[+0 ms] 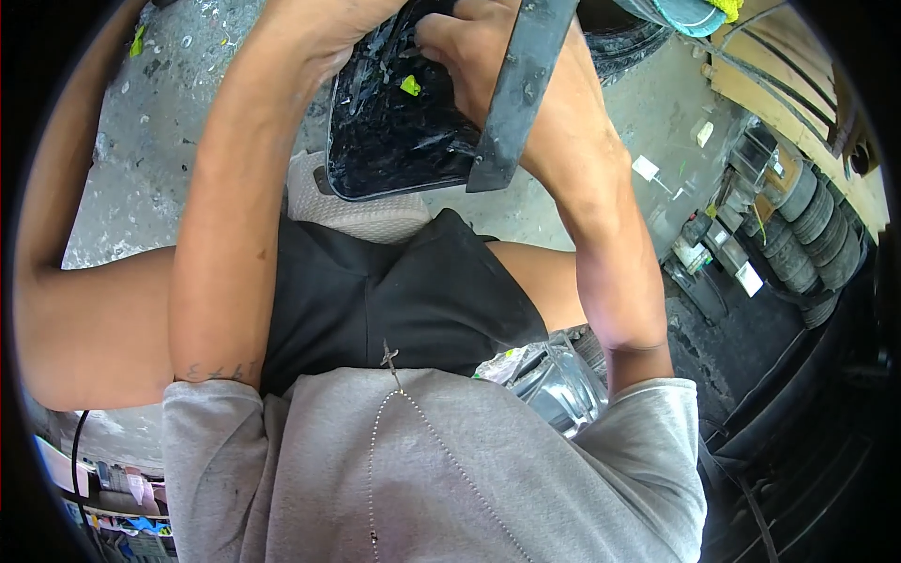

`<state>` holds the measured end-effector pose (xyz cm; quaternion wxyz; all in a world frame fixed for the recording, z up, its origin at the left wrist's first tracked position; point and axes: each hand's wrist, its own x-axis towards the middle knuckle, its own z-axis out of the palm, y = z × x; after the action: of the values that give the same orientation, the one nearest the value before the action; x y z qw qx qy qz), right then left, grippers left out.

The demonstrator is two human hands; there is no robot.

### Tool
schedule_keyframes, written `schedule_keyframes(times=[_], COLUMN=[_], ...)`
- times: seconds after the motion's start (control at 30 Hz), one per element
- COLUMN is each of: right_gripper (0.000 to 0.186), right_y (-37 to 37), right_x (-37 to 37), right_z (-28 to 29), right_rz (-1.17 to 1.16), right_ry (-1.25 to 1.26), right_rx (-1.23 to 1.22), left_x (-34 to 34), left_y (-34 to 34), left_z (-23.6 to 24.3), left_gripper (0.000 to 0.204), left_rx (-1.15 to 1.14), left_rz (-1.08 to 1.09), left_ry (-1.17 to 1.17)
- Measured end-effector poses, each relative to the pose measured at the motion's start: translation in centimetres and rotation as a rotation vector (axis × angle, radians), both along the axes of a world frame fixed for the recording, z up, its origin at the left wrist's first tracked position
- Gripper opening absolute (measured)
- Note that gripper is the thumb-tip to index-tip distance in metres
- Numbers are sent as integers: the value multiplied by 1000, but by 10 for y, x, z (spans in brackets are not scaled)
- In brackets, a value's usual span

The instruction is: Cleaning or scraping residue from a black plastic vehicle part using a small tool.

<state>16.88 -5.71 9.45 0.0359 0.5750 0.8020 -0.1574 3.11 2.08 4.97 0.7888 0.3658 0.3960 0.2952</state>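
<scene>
At the top centre of the frame, the left hand (314,33) and right hand (469,56) both close their fingers on a glossy black panel (394,141); it looks stiff, light and slippery; its rims offer the surest grip.

A tiny green sticker (410,85) sits on the shiny black part, between the two hands. A clear plastic wrapper (549,371) with a bit of green and white lies low down, under the right arm. Small white tags (646,168) and little boxes (748,278) lie on the floor, well off to the right of the right hand (469,56).
</scene>
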Motion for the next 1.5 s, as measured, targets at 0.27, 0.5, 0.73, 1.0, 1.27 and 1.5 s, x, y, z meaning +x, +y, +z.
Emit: schedule_keyframes(times=[0.27, 0.5, 0.73, 1.0, 1.27, 1.5], right_gripper=[11, 8, 5, 8, 10, 8], right_y=[17, 18, 21, 26, 25, 34], right_x=[-6, -5, 2, 11, 17, 16], right_z=[-3, 0, -12, -24, -16, -15], right_rz=[36, 45, 27, 181, 107, 229], right_ry=[-57, -87, 27, 196, 140, 201], right_rx=[36, 37, 35, 67, 21, 111], left_x=[-4, -3, -2, -4, -3, 2], left_y=[1, 4, 3, 2, 0, 7], left_z=[0, 6, 6, 3, -5, -17], left_gripper=[47, 45, 45, 46, 45, 42], left_rx=[-9, 14, -7, -83, 34, -34], left_rz=[1, 7, 4, -15, 27, -26], left_ry=[-38, 31, 77, -11, -28, -81])
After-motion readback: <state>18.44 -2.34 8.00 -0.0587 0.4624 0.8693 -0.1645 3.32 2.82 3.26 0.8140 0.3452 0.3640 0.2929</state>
